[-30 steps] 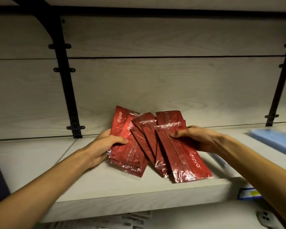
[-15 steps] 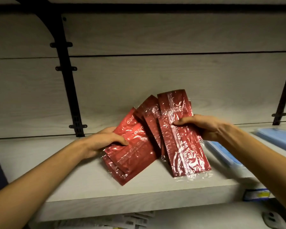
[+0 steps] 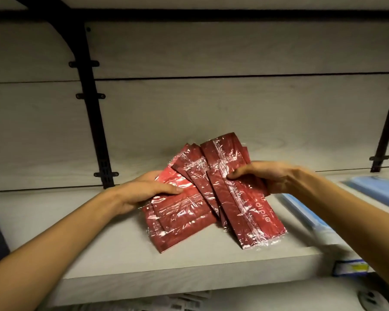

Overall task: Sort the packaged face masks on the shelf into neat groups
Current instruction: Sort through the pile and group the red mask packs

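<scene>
We see a fan of red mask packets (image 3: 211,194) held up over the middle of the pale wooden shelf (image 3: 126,250), their lower ends at or just above the board; we cannot tell whether they touch it. Our left hand (image 3: 142,194), coming in from eight o'clock, grips the left part of the fan: the thumb lies across the top packet and the fingers curl behind it. This left bundle (image 3: 177,218) tilts toward seven o'clock. Our right hand (image 3: 267,176), entering from four o'clock, pinches the right bundle (image 3: 247,212), thumb on the front and fingers tucked behind; that bundle points toward five o'clock and bears white lettering near its lower end. Between the two, a few darker packets (image 3: 195,167) overlap, their tops spreading toward twelve o'clock against the back panel (image 3: 211,104).

At three o'clock from the red fan, blue mask packets (image 3: 377,189) lie flat on the shelf, well apart from our left hand and partly hidden by the right forearm. A black bracket (image 3: 92,108) stands at ten o'clock.
</scene>
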The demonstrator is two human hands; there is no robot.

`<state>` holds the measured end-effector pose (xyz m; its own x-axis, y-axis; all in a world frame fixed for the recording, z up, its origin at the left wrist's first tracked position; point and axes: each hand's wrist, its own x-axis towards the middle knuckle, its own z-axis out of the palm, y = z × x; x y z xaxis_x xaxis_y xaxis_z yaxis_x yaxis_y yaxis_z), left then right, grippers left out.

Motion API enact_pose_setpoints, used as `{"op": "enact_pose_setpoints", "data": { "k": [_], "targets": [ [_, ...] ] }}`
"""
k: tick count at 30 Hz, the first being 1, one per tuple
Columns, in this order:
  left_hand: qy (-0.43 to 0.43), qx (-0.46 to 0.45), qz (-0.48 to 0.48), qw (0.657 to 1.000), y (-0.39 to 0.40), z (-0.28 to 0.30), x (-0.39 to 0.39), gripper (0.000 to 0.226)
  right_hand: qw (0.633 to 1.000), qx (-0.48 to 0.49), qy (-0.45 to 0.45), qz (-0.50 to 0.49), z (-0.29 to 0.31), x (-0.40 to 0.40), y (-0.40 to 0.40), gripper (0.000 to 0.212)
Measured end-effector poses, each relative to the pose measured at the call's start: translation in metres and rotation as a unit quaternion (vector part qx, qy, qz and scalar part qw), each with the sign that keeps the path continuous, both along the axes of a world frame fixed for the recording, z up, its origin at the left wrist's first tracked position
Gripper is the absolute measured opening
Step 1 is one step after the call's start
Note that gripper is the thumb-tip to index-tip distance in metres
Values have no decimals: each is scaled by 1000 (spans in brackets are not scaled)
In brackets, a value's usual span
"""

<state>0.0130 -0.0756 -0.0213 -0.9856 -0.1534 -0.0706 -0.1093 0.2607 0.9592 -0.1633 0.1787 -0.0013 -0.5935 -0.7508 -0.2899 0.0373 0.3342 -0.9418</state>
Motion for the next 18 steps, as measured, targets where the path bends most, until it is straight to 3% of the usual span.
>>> {"op": "enact_pose_setpoints", "data": {
  "k": [6, 13, 18],
  "targets": [
    [41, 85, 38, 995, -2, -4, 4, 47, 999, -21, -8, -24, -10, -1, 3, 16],
    [111, 240, 59, 963, -5, -11, 4, 42, 979, -149, -11, -139, -27, -10, 15, 25],
    [113, 276, 27, 954, -6, -19, 4, 27, 959, -203, -39, -195, -45, -10, 19, 21]
  ]
}}
